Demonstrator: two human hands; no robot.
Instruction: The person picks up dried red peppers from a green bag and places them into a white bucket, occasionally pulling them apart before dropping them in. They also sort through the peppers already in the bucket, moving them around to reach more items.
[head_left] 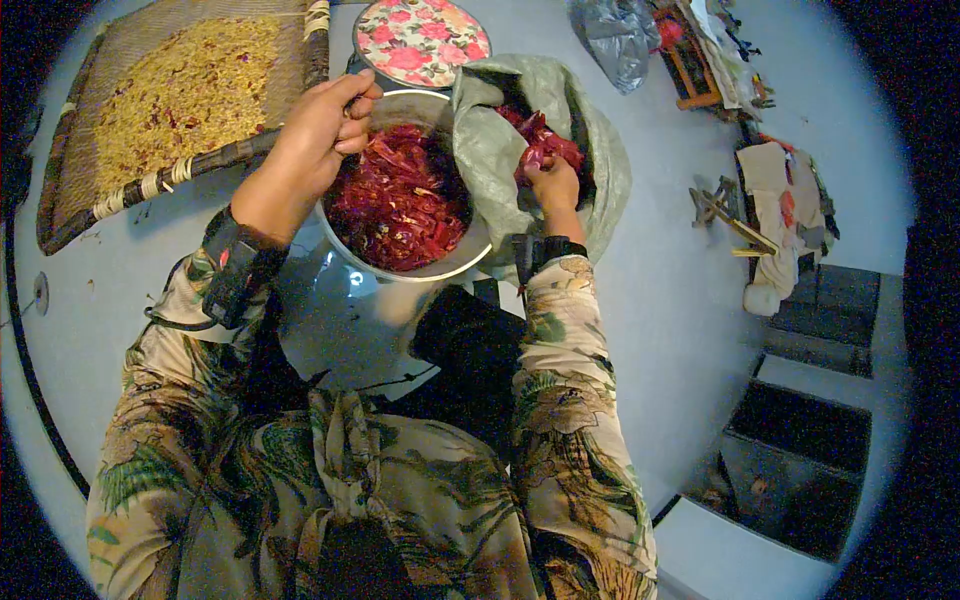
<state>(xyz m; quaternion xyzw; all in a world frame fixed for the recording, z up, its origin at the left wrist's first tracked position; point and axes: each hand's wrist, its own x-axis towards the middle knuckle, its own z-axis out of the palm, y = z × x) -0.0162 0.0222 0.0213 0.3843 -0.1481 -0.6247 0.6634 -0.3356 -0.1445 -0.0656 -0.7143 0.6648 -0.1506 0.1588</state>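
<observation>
A round metal pot holds a heap of dark red dried pieces that look like chilies. My left hand is raised over the pot's left rim, fingers curled and thumb against the index finger; whatever it may pinch is too small to make out. Right of the pot, a grey-green woven sack stands with its mouth open, overlapping the rim. Inside that mouth my right hand grips some of the red pieces.
A framed mesh tray with yellow bits is at the upper left. Behind the pot sits a floral round stool. A plastic bag, a small wooden stool, cloths and dark shelving stand to the right.
</observation>
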